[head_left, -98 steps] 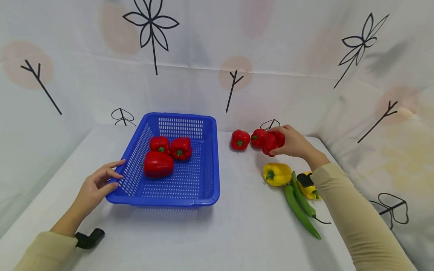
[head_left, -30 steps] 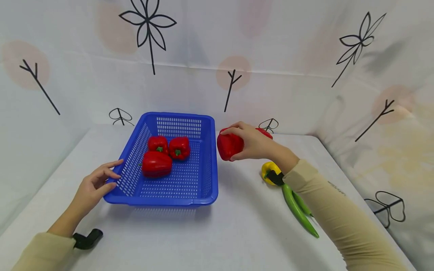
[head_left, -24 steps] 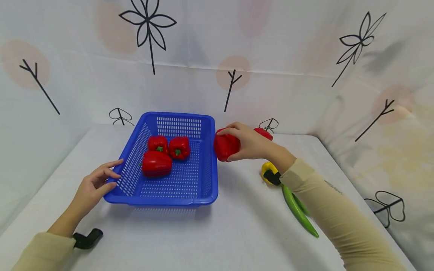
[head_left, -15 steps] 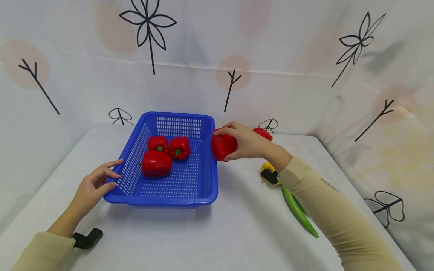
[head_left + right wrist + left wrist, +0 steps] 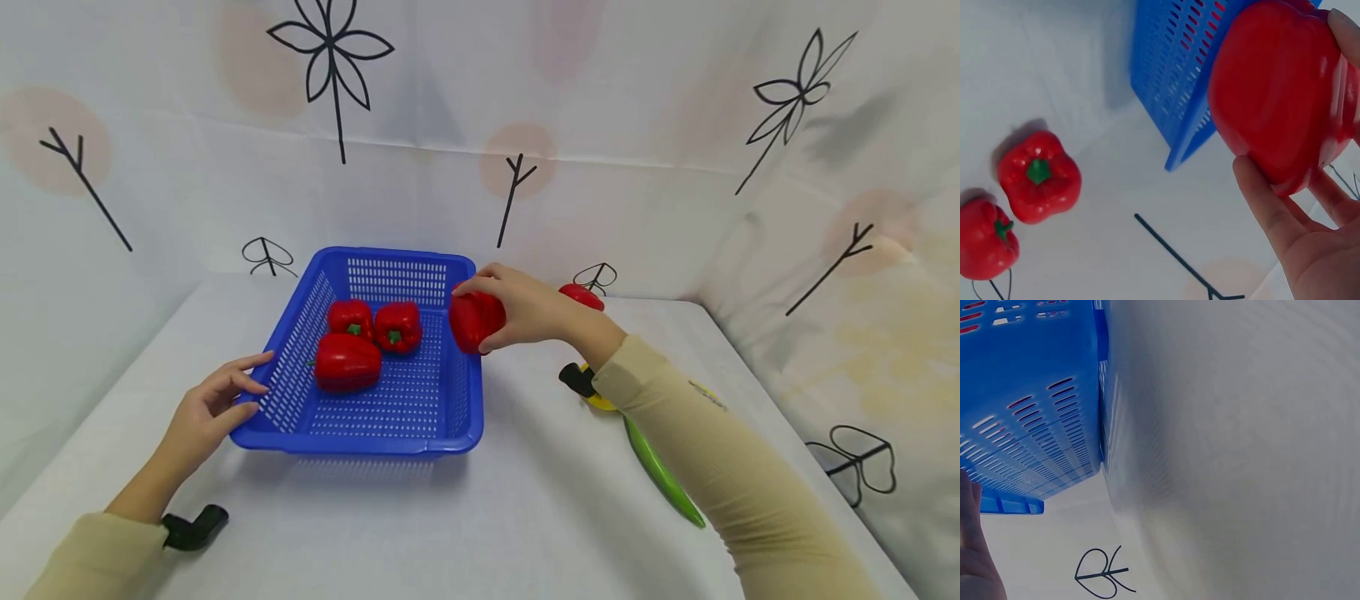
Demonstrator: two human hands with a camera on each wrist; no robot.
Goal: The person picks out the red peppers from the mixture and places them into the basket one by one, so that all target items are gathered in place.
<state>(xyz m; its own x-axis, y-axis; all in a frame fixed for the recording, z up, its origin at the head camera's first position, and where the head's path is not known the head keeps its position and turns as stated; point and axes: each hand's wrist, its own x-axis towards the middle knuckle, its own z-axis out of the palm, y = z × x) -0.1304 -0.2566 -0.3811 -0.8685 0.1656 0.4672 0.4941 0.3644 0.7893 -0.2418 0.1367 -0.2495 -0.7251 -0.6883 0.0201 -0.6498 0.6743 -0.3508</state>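
Note:
My right hand (image 5: 525, 307) holds a red bell pepper (image 5: 472, 321) between thumb and fingers, over the right rim of the blue basket (image 5: 360, 444). In the right wrist view, the held bell pepper (image 5: 1279, 94) hides part of that rim. My left hand (image 5: 206, 412) holds the basket's left rim at its near corner; the left wrist view catches only part of this hand (image 5: 974, 550) beside the slotted wall. Inside the basket lie three red bell peppers, one on its side (image 5: 347, 363), the others (image 5: 350, 318) (image 5: 398, 327) behind it.
Right of the basket, two red bell peppers (image 5: 1040, 177) (image 5: 988, 240) rest on the white cloth; the head view shows part of one (image 5: 582, 296). A yellow bell pepper (image 5: 600, 402) and a long green chili pepper (image 5: 663, 475) are partly behind my right sleeve. Patterned cloth (image 5: 420, 200) hangs behind.
My right hand has carried the red bell pepper leftward from the group at the back right to the basket's right rim. My left hand stays at the basket's left rim.

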